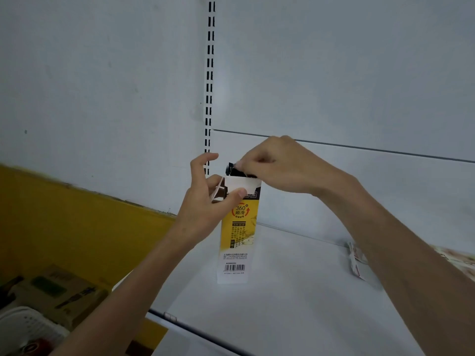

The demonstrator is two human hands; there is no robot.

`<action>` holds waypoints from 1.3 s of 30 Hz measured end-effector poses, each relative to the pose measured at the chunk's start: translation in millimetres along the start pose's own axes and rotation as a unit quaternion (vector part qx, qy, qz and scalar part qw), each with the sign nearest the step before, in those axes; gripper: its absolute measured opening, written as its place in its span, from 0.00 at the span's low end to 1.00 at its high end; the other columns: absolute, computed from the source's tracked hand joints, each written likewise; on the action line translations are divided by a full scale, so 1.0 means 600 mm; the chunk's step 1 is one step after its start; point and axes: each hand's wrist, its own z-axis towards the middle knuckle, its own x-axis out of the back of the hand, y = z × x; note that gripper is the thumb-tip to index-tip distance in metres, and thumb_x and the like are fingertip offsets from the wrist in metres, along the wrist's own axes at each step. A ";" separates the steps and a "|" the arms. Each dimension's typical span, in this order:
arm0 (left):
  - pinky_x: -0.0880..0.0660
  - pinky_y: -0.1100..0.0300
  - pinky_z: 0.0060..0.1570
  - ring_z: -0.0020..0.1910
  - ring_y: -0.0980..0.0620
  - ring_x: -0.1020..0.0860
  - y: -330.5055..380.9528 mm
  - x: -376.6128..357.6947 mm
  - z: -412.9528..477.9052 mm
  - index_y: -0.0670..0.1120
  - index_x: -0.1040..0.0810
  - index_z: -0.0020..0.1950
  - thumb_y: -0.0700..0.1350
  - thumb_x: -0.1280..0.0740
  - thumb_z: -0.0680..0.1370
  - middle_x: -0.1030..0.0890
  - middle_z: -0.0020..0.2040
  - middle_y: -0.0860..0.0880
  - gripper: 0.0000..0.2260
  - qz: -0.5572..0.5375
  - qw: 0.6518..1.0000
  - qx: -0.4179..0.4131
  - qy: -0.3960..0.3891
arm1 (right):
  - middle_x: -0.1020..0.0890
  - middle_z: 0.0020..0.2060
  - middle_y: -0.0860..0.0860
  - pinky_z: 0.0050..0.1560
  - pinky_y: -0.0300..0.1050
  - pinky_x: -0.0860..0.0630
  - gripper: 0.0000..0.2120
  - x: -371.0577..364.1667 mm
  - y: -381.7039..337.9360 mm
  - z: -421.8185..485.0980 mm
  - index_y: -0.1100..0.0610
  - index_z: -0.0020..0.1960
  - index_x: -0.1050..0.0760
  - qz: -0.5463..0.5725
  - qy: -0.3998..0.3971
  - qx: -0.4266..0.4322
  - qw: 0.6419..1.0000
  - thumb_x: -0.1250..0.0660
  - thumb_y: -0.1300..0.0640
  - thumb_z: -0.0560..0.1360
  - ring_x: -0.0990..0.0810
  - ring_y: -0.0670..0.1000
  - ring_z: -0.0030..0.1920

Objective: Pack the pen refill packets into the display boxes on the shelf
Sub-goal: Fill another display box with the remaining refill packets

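A tall, narrow display box point(237, 235), yellow and white with a barcode near its foot, stands upright on the white shelf point(282, 304). My left hand point(205, 199) grips its open top from the left, thumb across the front. My right hand point(277, 165) is above the opening, pinching a dark bundle of pen refills point(235, 169) whose black end pokes out just over the box mouth. A loose refill packet point(356, 262) lies on the shelf at the right, partly hidden behind my right forearm.
The shelf's white back panel carries a slotted upright point(210, 73). A yellow wall point(64, 227) is at the left. Below left are cardboard boxes point(64, 291) and a white basket point(28, 327). The shelf's front edge point(195, 330) runs diagonally at the bottom.
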 end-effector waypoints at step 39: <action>0.22 0.64 0.47 0.57 0.59 0.24 0.000 -0.058 -0.030 0.57 0.40 0.71 0.51 0.40 0.75 0.22 0.58 0.59 0.25 -0.058 0.997 -0.046 -0.022 | 0.23 0.55 0.44 0.55 0.48 0.22 0.12 -0.091 0.078 -0.091 0.43 0.54 0.27 0.278 0.204 0.037 0.938 0.32 0.51 0.72 0.25 0.45 0.58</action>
